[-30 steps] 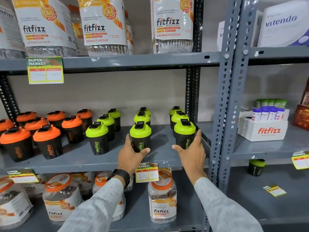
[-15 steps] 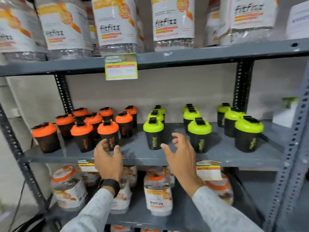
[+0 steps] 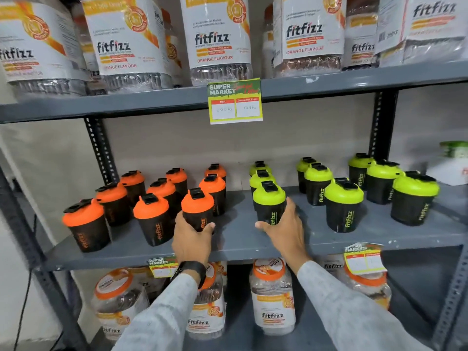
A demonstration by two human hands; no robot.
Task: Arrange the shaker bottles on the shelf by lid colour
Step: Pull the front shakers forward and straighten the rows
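Shaker bottles (image 3: 197,211) on grey shelf (image 3: 243,243), hands (image 3: 193,240) gripping two

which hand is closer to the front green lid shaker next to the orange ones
Right. The right hand wraps the base of that green-lidded shaker. The left hand is off to its left, gripping the nearest orange-lidded shaker.

"fitfizz" + "ORANGE FLAVOUR" on big jars (image 3: 217,39), top shelf. "fitfizz" down the sides of the shakers, e.g. green-lid one (image 3: 269,206). Yellow price tag (image 3: 235,101) on shelf edge: "SUPER MARKET", handwritten figs too faint to read. Lower jars (image 3: 272,297): "fitfizz".
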